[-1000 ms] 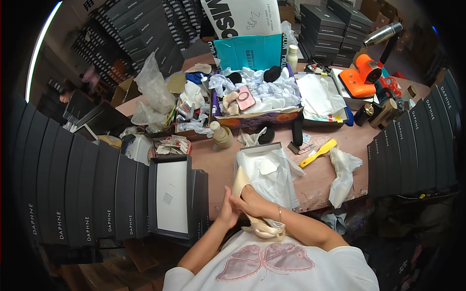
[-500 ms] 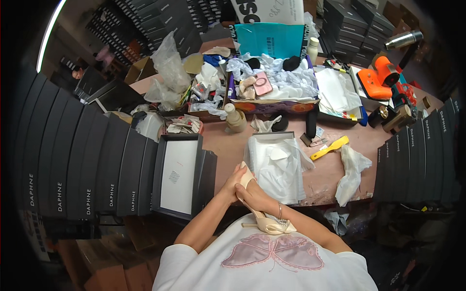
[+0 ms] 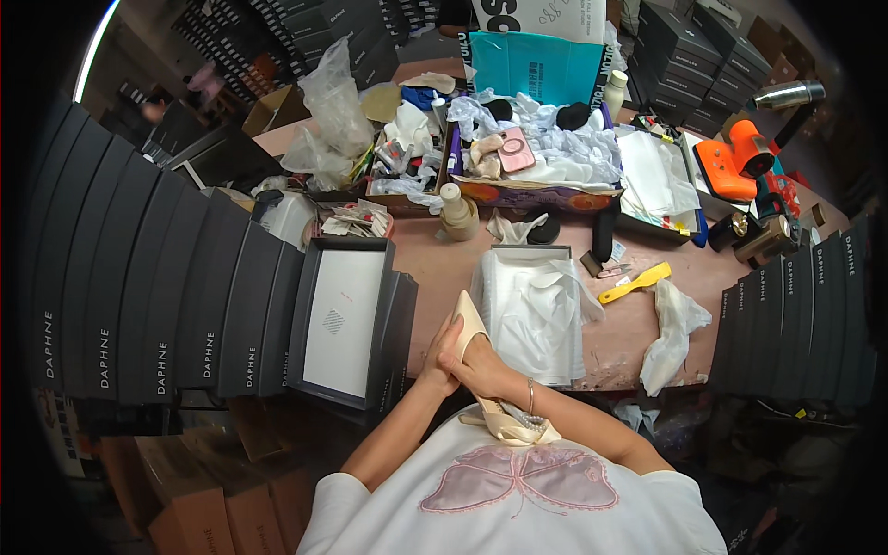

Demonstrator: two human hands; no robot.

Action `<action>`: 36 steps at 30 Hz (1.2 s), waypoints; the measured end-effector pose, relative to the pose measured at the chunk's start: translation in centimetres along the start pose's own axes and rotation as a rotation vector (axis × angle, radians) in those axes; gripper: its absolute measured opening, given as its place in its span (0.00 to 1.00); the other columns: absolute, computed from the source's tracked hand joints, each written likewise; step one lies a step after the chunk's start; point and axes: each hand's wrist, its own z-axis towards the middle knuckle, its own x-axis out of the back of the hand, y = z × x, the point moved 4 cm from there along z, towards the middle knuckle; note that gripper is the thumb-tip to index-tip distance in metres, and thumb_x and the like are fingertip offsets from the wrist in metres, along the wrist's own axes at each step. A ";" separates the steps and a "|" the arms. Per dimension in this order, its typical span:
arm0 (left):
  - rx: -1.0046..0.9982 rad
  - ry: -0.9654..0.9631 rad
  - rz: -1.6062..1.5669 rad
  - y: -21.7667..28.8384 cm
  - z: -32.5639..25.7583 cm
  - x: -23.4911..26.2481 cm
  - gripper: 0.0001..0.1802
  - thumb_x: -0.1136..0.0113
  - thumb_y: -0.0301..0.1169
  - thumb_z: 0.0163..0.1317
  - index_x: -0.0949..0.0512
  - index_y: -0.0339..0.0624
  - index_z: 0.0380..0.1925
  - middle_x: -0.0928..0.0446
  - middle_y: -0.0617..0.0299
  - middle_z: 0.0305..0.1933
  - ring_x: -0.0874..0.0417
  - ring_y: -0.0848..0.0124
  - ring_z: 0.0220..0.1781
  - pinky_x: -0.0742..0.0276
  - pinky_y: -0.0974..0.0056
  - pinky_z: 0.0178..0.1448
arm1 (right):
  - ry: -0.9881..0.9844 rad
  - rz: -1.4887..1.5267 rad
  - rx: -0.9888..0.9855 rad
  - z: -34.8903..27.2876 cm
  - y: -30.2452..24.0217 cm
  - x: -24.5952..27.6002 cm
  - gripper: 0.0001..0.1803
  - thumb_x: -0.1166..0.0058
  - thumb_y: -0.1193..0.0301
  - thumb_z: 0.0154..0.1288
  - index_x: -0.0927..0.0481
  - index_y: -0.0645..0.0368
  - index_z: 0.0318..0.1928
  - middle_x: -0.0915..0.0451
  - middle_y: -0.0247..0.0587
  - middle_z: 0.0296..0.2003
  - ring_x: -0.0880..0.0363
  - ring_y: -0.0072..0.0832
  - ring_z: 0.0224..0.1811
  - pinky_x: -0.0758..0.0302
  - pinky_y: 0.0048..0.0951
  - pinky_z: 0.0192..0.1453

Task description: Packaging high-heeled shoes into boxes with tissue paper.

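Note:
A cream pointed-toe women's shoe (image 3: 470,316) is held close in front of my chest, its toe pointing away from me. My left hand (image 3: 437,361) is wrapped against the shoe's left side. My right hand (image 3: 483,372), below a bracelet on the wrist, grips the shoe from the right, its fingers across the opening toward my left hand. Near my shirt hang the shoe's bow and pearl-like strap (image 3: 527,424). Just beyond my hands lies an open shoe box (image 3: 532,252) lined with white tissue paper (image 3: 529,319).
Dark shoe boxes stand in rows at left (image 3: 190,287) and right (image 3: 795,310). An open dark box (image 3: 340,310) sits left of my hands. A cream bottle (image 3: 458,215), a yellow-handled brush (image 3: 635,282) and crumpled paper (image 3: 672,338) lie on the table. Filled cartons (image 3: 541,196) line the back.
My left hand has slid back from the toe, so more of the pointed tip shows. Both hands still hold the shoe. The whole view has shifted slightly.

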 end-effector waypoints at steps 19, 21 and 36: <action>-0.041 0.100 -0.181 -4.1 -3.9 -2.0 0.32 0.61 0.55 0.71 0.39 0.42 0.64 0.29 0.60 0.55 0.26 0.66 0.56 0.27 0.60 0.58 | 0.357 -0.047 0.040 -2.5 -0.3 2.8 0.32 0.59 0.51 0.69 0.29 0.77 0.44 0.30 0.72 0.41 0.34 0.59 0.45 0.38 0.48 0.54; -0.048 0.145 -0.262 -5.6 -5.0 -2.2 0.33 0.61 0.55 0.71 0.40 0.42 0.64 0.31 0.59 0.59 0.28 0.65 0.59 0.29 0.59 0.60 | 0.354 0.011 0.126 -3.4 -0.5 2.8 0.30 0.60 0.53 0.70 0.31 0.76 0.47 0.32 0.71 0.45 0.35 0.57 0.47 0.39 0.48 0.55; 0.241 0.084 -0.280 -5.1 -2.5 -1.4 0.37 0.67 0.64 0.66 0.32 0.42 0.54 0.21 0.47 0.35 0.18 0.57 0.38 0.20 0.54 0.43 | 0.403 -0.990 0.026 0.7 15.8 16.1 0.11 0.49 0.70 0.58 0.20 0.53 0.41 0.21 0.39 0.36 0.25 0.32 0.46 0.38 0.46 0.59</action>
